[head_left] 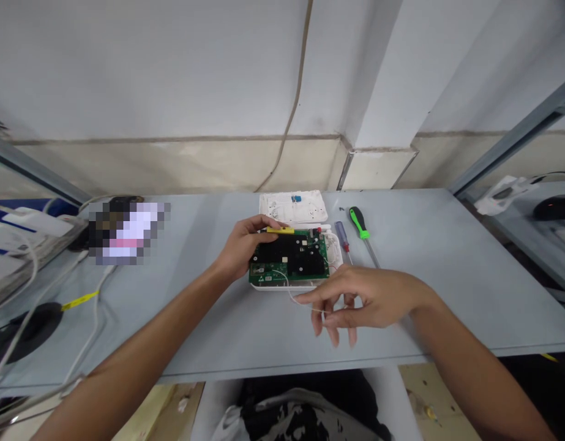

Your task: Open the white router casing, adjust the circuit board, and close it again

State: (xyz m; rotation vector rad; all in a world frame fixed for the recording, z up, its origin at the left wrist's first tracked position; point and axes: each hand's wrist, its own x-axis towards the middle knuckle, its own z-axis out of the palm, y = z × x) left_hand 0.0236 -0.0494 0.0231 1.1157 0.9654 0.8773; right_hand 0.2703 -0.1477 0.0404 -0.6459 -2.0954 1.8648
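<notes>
Circuit board [289,254]: green, its broad middle black, flecked white
Wire [289,288]: white
Strip [280,231]: bright yellow
Near casing [338,251]: plain white
Far casing [282,209]: white, one blue patch
Long screwdriver [359,225]: black and vivid green handle
Short screwdriver [341,234]: purplish-blue handle, red collar
Tabletop [204,245]: blue-grey to my eye
Clothing [305,421]: grey, blotched black

Looking like an electronics workshop: showing a green circuit board [290,252] over a white plastic casing [333,250], keeping a purple-handled screwdriver [341,234] and a green-and-black screwdriver [359,223] close by on a grey worktop [447,263], trailing white cables [96,318] at the left, standing before a plain wall [172,73].
</notes>
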